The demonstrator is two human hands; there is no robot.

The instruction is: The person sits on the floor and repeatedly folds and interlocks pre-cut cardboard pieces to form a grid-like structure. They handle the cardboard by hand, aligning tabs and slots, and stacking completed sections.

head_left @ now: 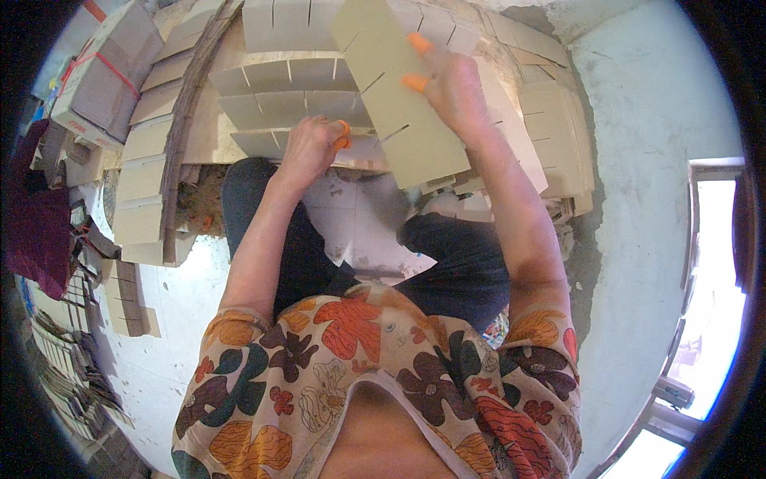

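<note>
My right hand holds a long slotted cardboard strip by its right edge, with two fingers in orange finger covers lying over its face. The strip hangs at a slant in front of the worktable. My left hand is closed, its orange-covered fingertips curled inward; what they grip, if anything, is hidden. Beside it, several slotted grey-brown cardboard strips stand in parallel rows on the table. Another pale strip shows partly behind my right forearm.
Tall stacks of cardboard strips line the left side, with more stacks at the right by the wall. A cardboard box tied with red string sits at the far left. Dark maroon cloth hangs below it.
</note>
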